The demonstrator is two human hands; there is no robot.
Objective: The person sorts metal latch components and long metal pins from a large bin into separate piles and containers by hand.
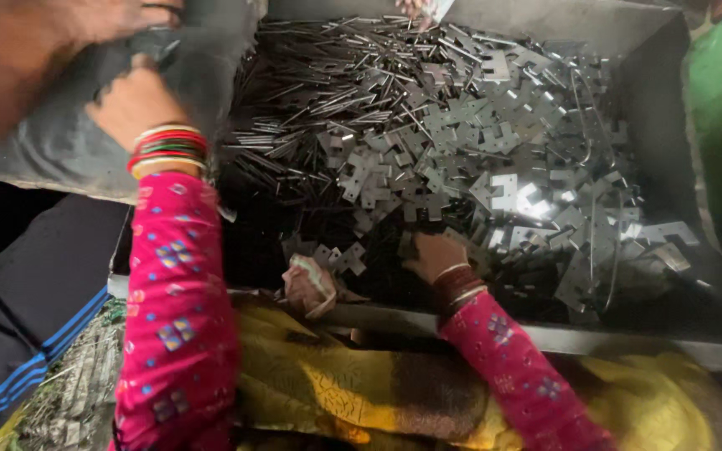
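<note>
Left hand (131, 104): I see it raised at far left, fingers closed on a grey sack (68, 142); red and green bangles ring the wrist.
Right hand (434, 255): I see it low at near centre, knuckles up, fingers buried in the metal pieces; whether it grips any I cannot tell.
Stamped plates (495, 142): flat silver cross-shaped pieces heaped across the right of the tray.
Thin rods (319, 83): dark pile at far left of the tray, beside the plates.
Tray (670, 92): dark metal, walls raised.
</note>
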